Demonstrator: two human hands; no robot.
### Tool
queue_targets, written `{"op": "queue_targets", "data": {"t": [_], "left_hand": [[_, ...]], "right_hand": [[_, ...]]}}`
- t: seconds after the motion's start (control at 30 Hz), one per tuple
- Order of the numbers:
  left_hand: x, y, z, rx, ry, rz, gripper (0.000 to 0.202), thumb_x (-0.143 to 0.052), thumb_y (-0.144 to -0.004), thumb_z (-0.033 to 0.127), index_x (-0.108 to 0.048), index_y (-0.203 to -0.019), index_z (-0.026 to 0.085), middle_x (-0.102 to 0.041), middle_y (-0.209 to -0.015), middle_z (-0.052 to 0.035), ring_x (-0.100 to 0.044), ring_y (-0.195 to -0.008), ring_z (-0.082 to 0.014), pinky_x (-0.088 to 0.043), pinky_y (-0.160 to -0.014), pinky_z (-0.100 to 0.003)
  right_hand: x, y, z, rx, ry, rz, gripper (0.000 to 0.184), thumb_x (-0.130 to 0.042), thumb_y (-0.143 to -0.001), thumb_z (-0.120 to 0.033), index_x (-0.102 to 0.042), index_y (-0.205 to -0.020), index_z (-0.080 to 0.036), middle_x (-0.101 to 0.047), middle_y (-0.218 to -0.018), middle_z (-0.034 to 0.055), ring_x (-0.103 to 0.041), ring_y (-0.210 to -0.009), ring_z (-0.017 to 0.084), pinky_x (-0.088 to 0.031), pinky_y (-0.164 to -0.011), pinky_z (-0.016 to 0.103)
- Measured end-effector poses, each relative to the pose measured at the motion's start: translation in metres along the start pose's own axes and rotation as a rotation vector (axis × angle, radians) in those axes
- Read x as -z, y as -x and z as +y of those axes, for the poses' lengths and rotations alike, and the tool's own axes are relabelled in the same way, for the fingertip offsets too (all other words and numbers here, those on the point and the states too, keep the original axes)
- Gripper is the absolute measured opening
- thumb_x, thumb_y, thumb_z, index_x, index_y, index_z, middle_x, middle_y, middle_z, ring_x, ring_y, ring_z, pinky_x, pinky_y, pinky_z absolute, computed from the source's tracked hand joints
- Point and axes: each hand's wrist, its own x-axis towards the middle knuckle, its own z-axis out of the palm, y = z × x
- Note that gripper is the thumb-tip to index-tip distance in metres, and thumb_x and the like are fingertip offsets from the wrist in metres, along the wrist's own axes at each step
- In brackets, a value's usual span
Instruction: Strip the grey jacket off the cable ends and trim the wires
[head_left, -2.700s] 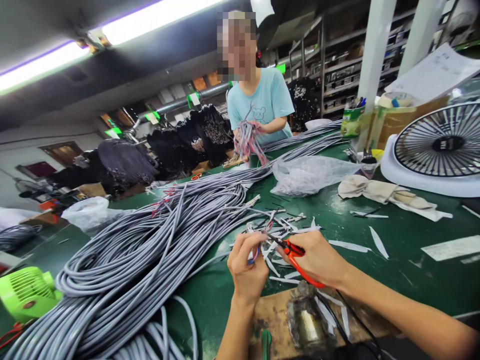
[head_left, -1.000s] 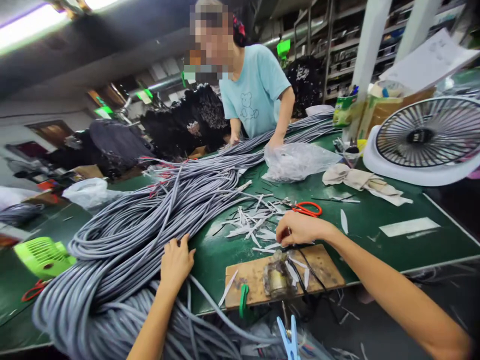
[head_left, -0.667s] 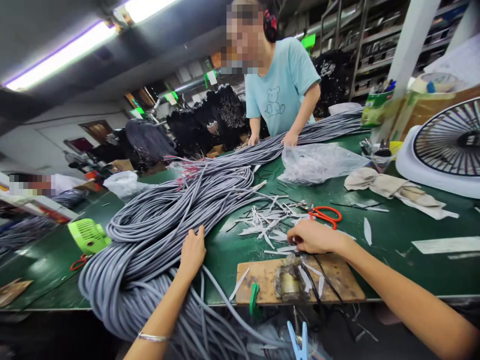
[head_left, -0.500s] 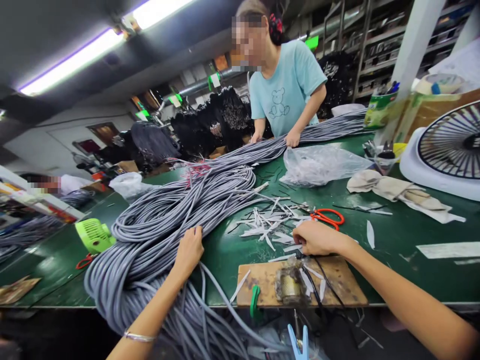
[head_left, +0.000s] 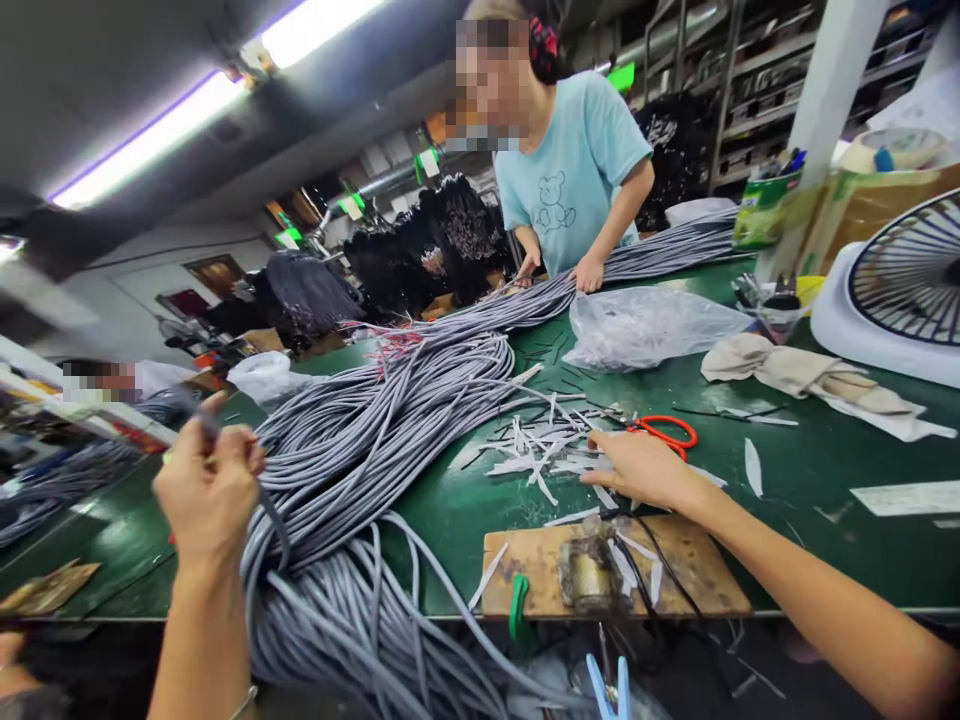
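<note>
Left hand: just lifted off the coil, now raised (head_left: 208, 490), its fingers clenched around a single gray cable (head_left: 271, 522).
Right hand: lying on the bench (head_left: 645, 470), fingers relaxed and grasping nothing, just beside the orange-handled scissors (head_left: 664, 431).
Cable: the gray cable bundle (head_left: 352, 440) lies heaped across the green workbench (head_left: 457, 570), the single strand rising from it.
Nearby: white sheath offcuts (head_left: 529, 455), a wooden board (head_left: 724, 578), and a co-worker's hand (head_left: 589, 272) on the far cables.
</note>
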Motion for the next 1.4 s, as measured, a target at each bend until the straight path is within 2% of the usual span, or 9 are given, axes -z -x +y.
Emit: {"op": "queue_targets", "data": {"t": [0.13,0.2,0.33,0.53,0.77,1.0,1.13,1.3,1.4], "left_hand": [[-0.056,0.044,0.047,-0.19,0.107,-0.536,0.035,-0.05,-0.08,0.03,-0.058,-0.111,0.017,-0.057,-0.07,0.0004,-0.047,-0.053,-0.0083,-0.041,-0.05,-0.02],[-0.089,0.07,0.059,-0.293,0.182,-0.672,0.031,-0.049,-0.081,0.028,-0.061,-0.106,0.016,-0.061,-0.079,-0.004,-0.053,-0.068,-0.0122,-0.044,-0.063,-0.023],[-0.126,0.102,0.057,-0.279,0.28,-0.727,0.029,-0.046,-0.083,0.024,-0.063,-0.106,0.017,-0.058,-0.074,-0.0035,-0.052,-0.066,-0.012,-0.041,-0.059,-0.021],[-0.126,0.111,0.047,-0.225,0.323,-0.816,0.028,-0.047,-0.083,0.026,-0.064,-0.104,0.017,-0.055,-0.074,-0.0034,-0.05,-0.063,-0.011,-0.038,-0.056,-0.021],[-0.121,0.136,0.048,-0.154,0.306,-0.687,0.022,-0.054,-0.079,0.022,-0.067,-0.097,0.016,-0.059,-0.067,-0.0026,-0.049,-0.056,-0.0105,-0.039,-0.054,-0.021],[-0.117,0.157,0.043,-0.136,0.383,-0.568,0.02,-0.049,-0.082,0.018,-0.065,-0.092,0.012,-0.062,-0.071,-0.0047,-0.054,-0.061,-0.0117,-0.042,-0.06,-0.023],[-0.118,0.159,0.043,-0.055,0.41,-0.561,0.02,-0.049,-0.082,0.02,-0.066,-0.094,0.015,-0.059,-0.067,-0.002,-0.05,-0.056,-0.0104,-0.039,-0.055,-0.022],[-0.12,0.164,0.045,0.041,0.39,-0.513,0.024,-0.05,-0.082,0.022,-0.064,-0.102,0.019,-0.052,-0.061,0.0004,-0.043,-0.05,-0.0091,-0.034,-0.048,-0.022],[-0.121,0.166,0.047,0.039,0.38,-0.489,0.024,-0.051,-0.081,0.021,-0.065,-0.102,0.018,-0.054,-0.063,-0.0005,-0.042,-0.049,-0.0088,-0.035,-0.048,-0.022]], "right_hand": [[0.005,-0.006,-0.003,-0.064,-0.219,0.245,0.031,-0.031,-0.089,-0.034,-0.058,-0.088,-0.019,-0.066,-0.074,0.0069,-0.062,-0.069,0.021,-0.037,-0.059,0.025],[0.007,-0.01,-0.006,-0.047,-0.381,0.325,0.035,-0.027,-0.09,-0.031,-0.059,-0.083,-0.019,-0.065,-0.073,0.0054,-0.06,-0.068,0.019,-0.037,-0.06,0.024],[0.008,-0.015,-0.017,0.049,-0.601,0.353,0.035,-0.03,-0.088,-0.03,-0.061,-0.083,-0.016,-0.065,-0.077,0.0045,-0.058,-0.07,0.016,-0.039,-0.063,0.023],[0.01,-0.028,-0.049,0.059,-0.855,0.306,0.03,-0.052,-0.077,-0.038,-0.064,-0.093,-0.015,-0.064,-0.075,0.0025,-0.053,-0.061,0.012,-0.039,-0.058,0.023],[0.007,-0.05,-0.081,-0.04,-1.163,0.404,0.029,-0.055,-0.075,-0.037,-0.058,-0.059,-0.013,-0.058,-0.056,0.0005,-0.049,-0.053,0.01,-0.038,-0.054,0.022],[-0.003,-0.045,-0.099,-0.051,-1.33,0.339,0.025,-0.061,-0.07,-0.038,-0.058,-0.065,-0.014,-0.059,-0.057,-0.0005,-0.053,-0.053,0.01,-0.041,-0.055,0.022],[-0.005,-0.045,-0.101,-0.047,-1.117,0.348,0.029,-0.058,-0.074,-0.041,-0.057,-0.063,-0.014,-0.055,-0.055,-0.0014,-0.049,-0.051,0.01,-0.037,-0.049,0.021],[-0.007,-0.032,-0.097,-0.055,-0.7,0.509,0.027,-0.042,-0.086,-0.037,-0.06,-0.085,-0.017,-0.06,-0.07,0.0017,-0.052,-0.06,0.011,-0.037,-0.057,0.022],[-0.01,-0.022,-0.097,0.042,-0.493,0.501,0.031,-0.038,-0.089,-0.03,-0.058,-0.07,-0.017,-0.06,-0.067,0.0023,-0.051,-0.06,0.011,-0.034,-0.058,0.022]]}}
